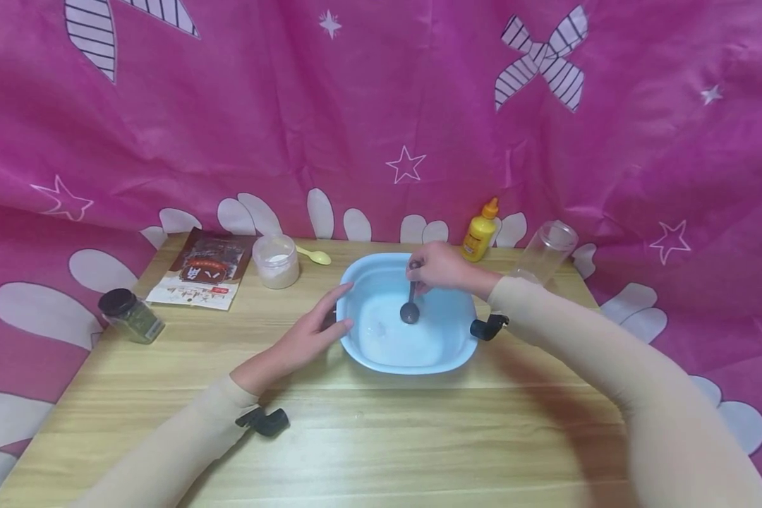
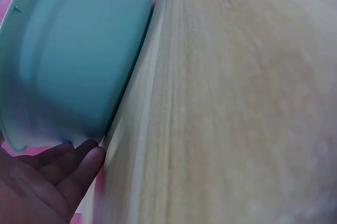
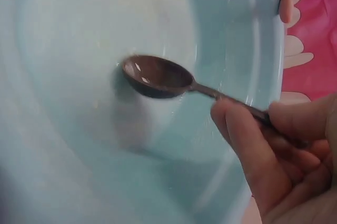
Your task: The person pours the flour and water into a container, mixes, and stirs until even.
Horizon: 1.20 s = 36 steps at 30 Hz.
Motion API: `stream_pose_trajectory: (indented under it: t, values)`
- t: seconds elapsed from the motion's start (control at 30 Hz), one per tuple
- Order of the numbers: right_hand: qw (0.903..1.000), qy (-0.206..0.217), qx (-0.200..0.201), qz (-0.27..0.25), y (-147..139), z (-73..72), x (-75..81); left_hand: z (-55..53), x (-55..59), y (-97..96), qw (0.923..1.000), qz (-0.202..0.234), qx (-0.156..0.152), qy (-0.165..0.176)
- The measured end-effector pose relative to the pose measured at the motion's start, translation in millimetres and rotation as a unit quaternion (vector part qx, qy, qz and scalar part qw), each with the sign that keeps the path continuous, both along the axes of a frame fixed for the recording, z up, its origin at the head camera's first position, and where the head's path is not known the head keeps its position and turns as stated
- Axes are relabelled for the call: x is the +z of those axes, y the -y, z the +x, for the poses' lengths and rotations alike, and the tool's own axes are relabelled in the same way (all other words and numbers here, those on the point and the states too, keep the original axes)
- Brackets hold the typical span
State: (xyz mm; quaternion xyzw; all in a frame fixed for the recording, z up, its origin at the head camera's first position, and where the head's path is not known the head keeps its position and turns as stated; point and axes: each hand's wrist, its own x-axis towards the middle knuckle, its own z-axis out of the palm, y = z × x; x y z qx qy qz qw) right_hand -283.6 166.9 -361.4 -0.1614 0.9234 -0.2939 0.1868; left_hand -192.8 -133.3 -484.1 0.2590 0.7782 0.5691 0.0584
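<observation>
A light blue plastic basin [image 1: 441, 360] stands on the wooden table, with shallow, pale liquid over its bottom. Between thumb and fingers, my right hand [image 1: 443, 265] pinches the thin handle of a dark brown measuring spoon [image 1: 409, 312]. Its round bowl [image 3: 158, 77] faces up over the basin's inside, with shiny glints in it. My left hand [image 1: 307, 333] is at the basin's left side, thumb and a fingertip right at the rim. In the left wrist view, fairly straight fingers [image 2: 79, 174] lie against the outer wall near its base.
Left of the basin are a tub of white powder [image 1: 276, 262], a yellow spoon [image 1: 317, 257], a brown printed packet [image 1: 203, 271] and a black-lidded jar [image 1: 131, 316]. Behind and right stand a yellow squeeze bottle [image 1: 479, 233] and a tilted clear container [image 1: 544, 252]. A pink curtain [image 1: 355, 106] hangs behind.
</observation>
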Motion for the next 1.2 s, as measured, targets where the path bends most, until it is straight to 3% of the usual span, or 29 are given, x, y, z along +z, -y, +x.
stream_pose_trajectory:
  t: [0.2,0.43,0.57,0.7,0.8,1.0,1.1,1.2]
  values:
    - [0.9986,0.039,0.026,-0.026,-1.3,2.3,-2.6,-0.4,0.3,-0.3,1.0000,-0.006,0.003,0.004]
    - [0.9997,0.011,0.015,-0.013,-2.7,1.0,-4.0,-0.3,0.8,0.2,1.0000,-0.005,0.003,0.004]
    - [0.9957,0.064,0.059,-0.032,1.0,6.7,-5.5,-0.6,1.5,-0.3,1.0000,0.000,0.003,0.004]
    - [0.9878,0.114,0.065,-0.084,10.8,10.8,-11.6,-0.1,1.3,-0.7,1.0000,-0.001,0.004,0.004]
    - [0.9904,0.095,0.037,-0.094,16.4,8.0,-16.0,0.0,0.0,-1.0,1.0000,0.001,-0.001,0.005]
    - [0.9945,0.007,-0.052,-0.091,20.0,-1.0,-14.8,0.1,-0.1,-1.5,1.0000,0.001,-0.001,-0.002]
    - [0.9912,0.006,-0.068,-0.113,21.3,-2.3,-15.9,0.2,0.5,-1.3,1.0000,0.001,-0.002,-0.003]
    - [0.9888,0.025,-0.049,-0.139,24.8,-0.6,-20.8,0.0,0.4,-0.4,1.0000,0.003,-0.003,-0.003]
